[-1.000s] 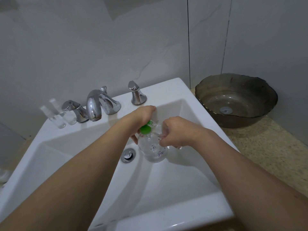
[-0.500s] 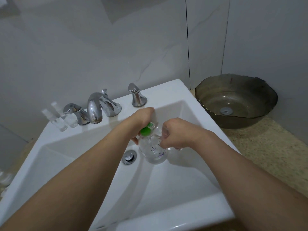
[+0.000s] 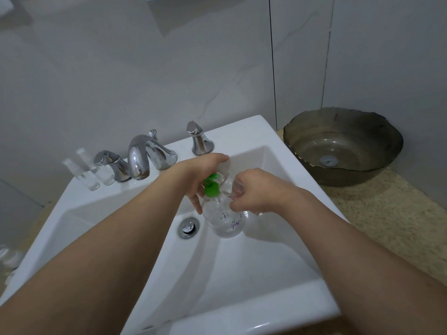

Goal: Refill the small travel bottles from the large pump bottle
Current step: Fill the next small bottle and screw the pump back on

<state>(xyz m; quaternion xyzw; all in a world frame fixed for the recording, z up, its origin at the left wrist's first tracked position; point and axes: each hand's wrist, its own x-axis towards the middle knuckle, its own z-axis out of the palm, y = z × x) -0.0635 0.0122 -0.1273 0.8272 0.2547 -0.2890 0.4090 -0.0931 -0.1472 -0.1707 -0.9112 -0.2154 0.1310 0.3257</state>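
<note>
The person is holding the big pump bottle (image 3: 223,216) over the white sink (image 3: 242,274). The left hand (image 3: 200,175) is curling over the green pump top (image 3: 212,187), gripping it. The right hand (image 3: 256,189) is pinching a small clear travel bottle (image 3: 238,187) right beside the spout. Two more small bottles (image 3: 92,175) are standing on the sink ledge by the tap (image 3: 142,155).

To do this well, the person is probably needing to keep the little bottle's mouth right under the spout, hold it upright, and press the pump slowly so nothing spills. The clear bottles may be slippery, so a firm pinch helps.
</note>
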